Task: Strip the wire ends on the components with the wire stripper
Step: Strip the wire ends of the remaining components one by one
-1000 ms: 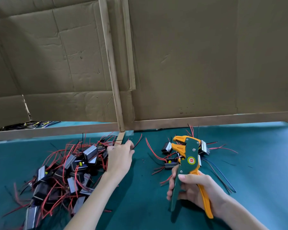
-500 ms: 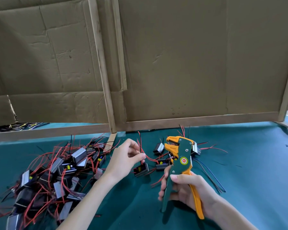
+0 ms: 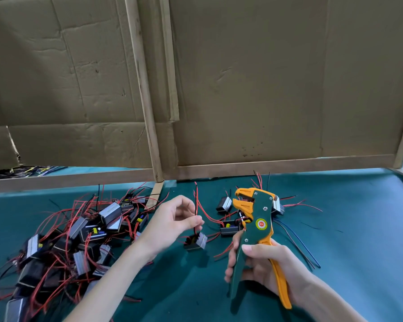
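left hand (image 3: 172,220) now off the pile (image 3: 84,231), fingers (image 3: 192,221) pinching a component (image 3: 196,241) by its wires (image 3: 196,203) so it hangs just below them, right hand (image 3: 263,268) clamped on the stripper (image 3: 258,220) just to their right, so feed-in looks next.

1. The pile of components (image 3: 79,240) runs off the left and bottom edges; its nearest pieces are smeared, their shapes unreadable
2. The left forearm (image 3: 107,282) covers the pile's right flank and is cut by the bottom edge
3. The right hand (image 3: 257,269) wraps the wire stripper (image 3: 263,210), its fingers hiding the middle of both handles
4. The stripper's head hides part of the small group of components (image 3: 228,230) behind it
5. Wire tips are too thin to tell bare from insulated
6. Whether the component (image 3: 195,241) below the left hand (image 3: 172,224) touches the table (image 3: 347,228) cannot be told
7. Dark clutter (image 3: 21,171) past the cardboard wall (image 3: 242,89) is too small to name
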Motion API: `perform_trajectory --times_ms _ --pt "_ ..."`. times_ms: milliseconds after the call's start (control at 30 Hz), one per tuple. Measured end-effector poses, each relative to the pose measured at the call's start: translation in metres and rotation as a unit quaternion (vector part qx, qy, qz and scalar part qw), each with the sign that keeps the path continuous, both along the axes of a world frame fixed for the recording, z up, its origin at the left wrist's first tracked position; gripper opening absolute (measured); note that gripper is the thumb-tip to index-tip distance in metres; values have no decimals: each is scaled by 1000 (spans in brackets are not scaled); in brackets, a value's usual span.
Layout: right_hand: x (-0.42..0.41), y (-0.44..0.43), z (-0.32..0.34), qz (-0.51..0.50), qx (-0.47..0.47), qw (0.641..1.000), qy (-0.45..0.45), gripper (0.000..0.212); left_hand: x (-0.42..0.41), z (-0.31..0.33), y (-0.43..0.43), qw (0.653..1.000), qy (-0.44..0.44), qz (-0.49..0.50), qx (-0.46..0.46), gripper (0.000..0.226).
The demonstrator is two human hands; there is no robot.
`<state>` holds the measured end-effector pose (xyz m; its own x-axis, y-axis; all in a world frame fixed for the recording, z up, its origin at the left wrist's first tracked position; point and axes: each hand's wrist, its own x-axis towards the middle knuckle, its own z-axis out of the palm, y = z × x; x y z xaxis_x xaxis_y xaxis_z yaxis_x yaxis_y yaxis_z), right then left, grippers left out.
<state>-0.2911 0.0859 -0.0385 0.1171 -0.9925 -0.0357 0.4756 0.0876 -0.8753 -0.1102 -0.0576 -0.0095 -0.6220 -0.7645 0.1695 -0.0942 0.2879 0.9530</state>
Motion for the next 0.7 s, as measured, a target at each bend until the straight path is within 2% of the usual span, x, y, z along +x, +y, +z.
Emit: perform_trajectory --times_ms 233,367,467,600,700 --pt "0 1 -1 4 2 1000 16 25 -1 3 9 996 51 -32 62 21" --pt "0 1 -1 11 -12 999 35 22 -3 7 11 994 81 -25 62 10" --pt "1 1 -1 17 -19 999 46 22 -3 12 11 996 78 -39 29 13" --pt "2 2 -2 21 -9 998 59 26 -1 17 12 998 30 -35 -43 17" --pt "3 3 -3 14 -6 997 72 28 1 20 14 997 19 -44 -58 21"
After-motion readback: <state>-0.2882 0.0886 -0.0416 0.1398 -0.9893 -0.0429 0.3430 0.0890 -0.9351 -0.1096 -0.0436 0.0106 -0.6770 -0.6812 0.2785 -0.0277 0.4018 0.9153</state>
